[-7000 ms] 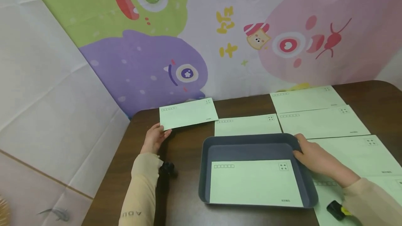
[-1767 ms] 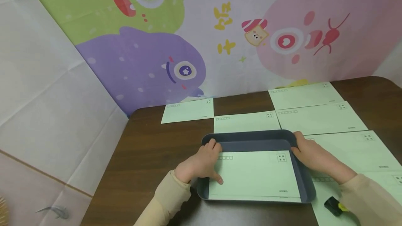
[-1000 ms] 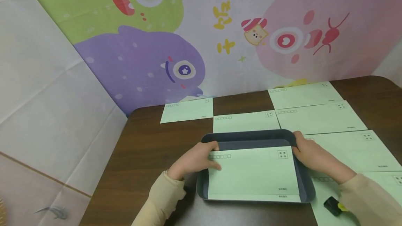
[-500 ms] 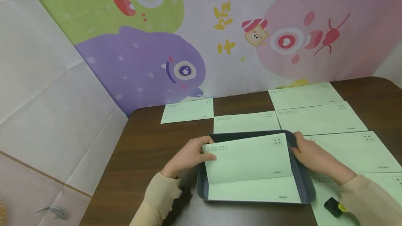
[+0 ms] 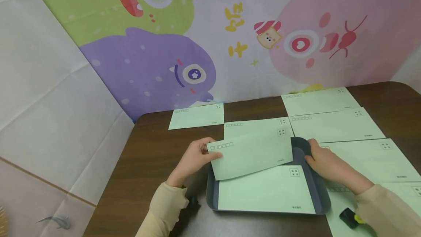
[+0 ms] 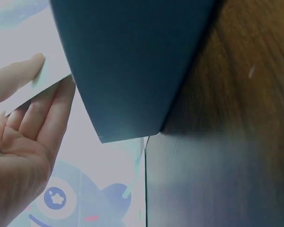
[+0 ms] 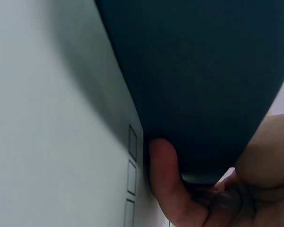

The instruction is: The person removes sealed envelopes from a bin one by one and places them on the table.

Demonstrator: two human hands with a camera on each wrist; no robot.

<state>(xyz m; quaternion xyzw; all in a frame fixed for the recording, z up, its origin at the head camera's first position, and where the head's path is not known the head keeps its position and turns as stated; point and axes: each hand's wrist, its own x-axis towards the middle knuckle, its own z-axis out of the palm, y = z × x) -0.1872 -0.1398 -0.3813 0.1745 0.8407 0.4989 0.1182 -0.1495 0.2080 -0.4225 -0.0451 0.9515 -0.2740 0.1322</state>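
Observation:
My left hand [image 5: 194, 158] pinches the left end of a pale green envelope [image 5: 251, 154], thumb on top and fingers beneath. That envelope is tilted over the far part of a dark blue-grey tray [image 5: 320, 193]. Inside the tray lies another envelope [image 5: 263, 193], partly covered by the raised one. In the left wrist view the thumb [image 6: 31, 71] presses on the envelope's face, beside the tray's outer wall [image 6: 128, 71]. My right hand [image 5: 332, 165] grips the tray's right rim near the far corner. The right wrist view shows its fingers curled at the tray wall [image 7: 194, 85].
Several envelopes [image 5: 337, 125] are laid out on the brown table [image 5: 148, 156] along the right. One envelope [image 5: 197, 116] lies at the back left, another [image 5: 256, 127] behind the tray. A cartoon-printed cloth [image 5: 243, 76] hangs behind the table.
Earlier the left hand set an envelope down at the back left, then reached into the tray. Since then it has lifted the top envelope up and away, uncovering one below. The right hand stays put.

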